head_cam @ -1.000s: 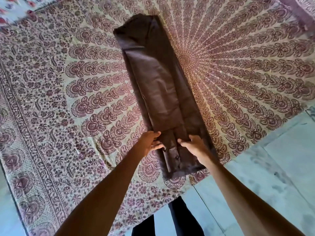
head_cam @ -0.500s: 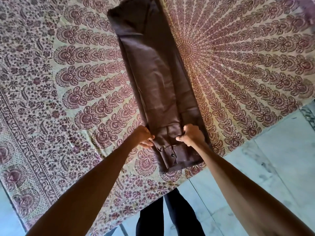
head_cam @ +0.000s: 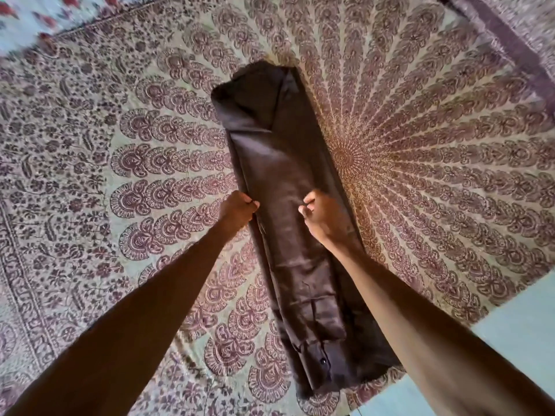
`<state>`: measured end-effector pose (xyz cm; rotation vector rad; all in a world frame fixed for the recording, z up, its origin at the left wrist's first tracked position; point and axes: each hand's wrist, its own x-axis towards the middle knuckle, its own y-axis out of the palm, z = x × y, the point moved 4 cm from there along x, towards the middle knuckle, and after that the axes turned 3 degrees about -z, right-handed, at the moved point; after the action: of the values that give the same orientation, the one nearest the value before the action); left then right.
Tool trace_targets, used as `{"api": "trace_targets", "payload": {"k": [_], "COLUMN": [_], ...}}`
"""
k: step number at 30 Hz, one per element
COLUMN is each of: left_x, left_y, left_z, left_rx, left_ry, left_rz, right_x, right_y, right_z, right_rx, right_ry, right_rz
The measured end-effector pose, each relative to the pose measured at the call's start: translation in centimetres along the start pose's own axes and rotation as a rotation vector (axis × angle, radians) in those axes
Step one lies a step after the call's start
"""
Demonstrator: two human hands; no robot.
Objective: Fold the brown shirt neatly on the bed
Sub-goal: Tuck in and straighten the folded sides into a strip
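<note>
The brown shirt (head_cam: 279, 175) lies on the bed as a long narrow strip, folded lengthwise, running from the near edge toward the middle of the bed. A buttoned placket shows at its near end. My left hand (head_cam: 237, 210) is closed at the strip's left edge about halfway along it. My right hand (head_cam: 319, 216) rests on the strip's right half at the same height, fingers curled and pinching the fabric. Both forearms reach across the near part of the shirt.
The bed (head_cam: 120, 175) is covered by a cream sheet with a maroon mandala print. Its near edge runs diagonally at lower right, with pale tiled floor (head_cam: 516, 334) beyond. A purple-bordered cloth (head_cam: 495, 34) lies at the top right corner.
Both hands have moved up from the shirt's near buttoned end to the middle of the strip. The view has shifted, and the whole length of the shirt now shows.
</note>
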<state>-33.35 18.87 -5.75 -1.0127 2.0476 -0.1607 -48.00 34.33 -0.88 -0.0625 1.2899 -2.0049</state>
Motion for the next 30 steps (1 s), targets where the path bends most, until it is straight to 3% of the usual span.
{"api": "trace_targets", "payload": {"k": [4,10,13,16,19,22,25,30], "left_x": [5.5,13.1,15.8,18.4,19.5,21.2,22.4,23.8], "left_y": [-2.7,-6.0,-7.8,-9.2,-10.2,-10.7,-11.6,-10.4], "left_z": [-4.2,-10.6,-13.3,-14.6,-15.0,-16.0,-17.7,-18.0], "left_rx": [-0.015,-0.127,-0.023,0.231,0.334,0.293,0.44,0.436], "left_ry": [0.046,0.115,0.217,0.452,0.622,0.5,0.4,0.381], "left_rz": [-0.232,-0.285,-0.286,-0.196,-0.095,-0.034,-0.173,-0.132], "right_x": [5.8,12.0,15.2,17.6,18.6,19.3,19.6,20.6], "right_y": [0.9,0.8,1.5,2.7,2.7,2.7,2.6,2.8], "right_z": [3.8,7.3,8.0,8.6,8.8,8.8,8.8,8.5], "right_rx": [-0.029,-0.171,-0.115,-0.087,-0.104,-0.1,-0.07,-0.096], "right_ry": [-0.171,-0.249,-0.237,-0.228,-0.25,-0.243,-0.237,-0.123], "right_rz": [-0.096,-0.201,-0.064,0.124,0.137,0.12,0.089,0.105]}}
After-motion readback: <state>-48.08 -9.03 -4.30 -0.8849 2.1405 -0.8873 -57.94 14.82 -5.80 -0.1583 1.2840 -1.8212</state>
